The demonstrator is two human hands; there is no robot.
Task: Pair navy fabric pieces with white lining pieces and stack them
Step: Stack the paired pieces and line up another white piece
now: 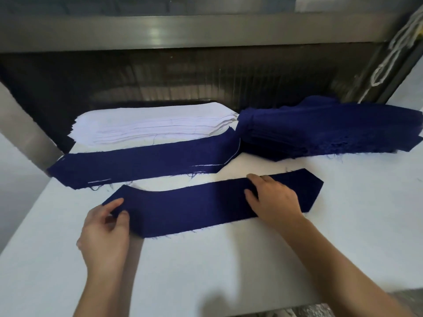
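While the left hand (106, 227) pinches the navy piece's (206, 207) lower-left end, the right hand (273, 199) presses flat, fingers spread, mid-frame on the tabletop (229, 271).

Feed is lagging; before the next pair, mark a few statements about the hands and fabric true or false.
1. The left hand pinches the left end of the front navy piece. True.
2. The right hand holds a white lining piece. False: it rests flat on the front navy piece.
3. The white lining stack lies right of the navy stack. False: it lies left of it.
4. A second navy piece lies between the front navy piece and the stacks. True.
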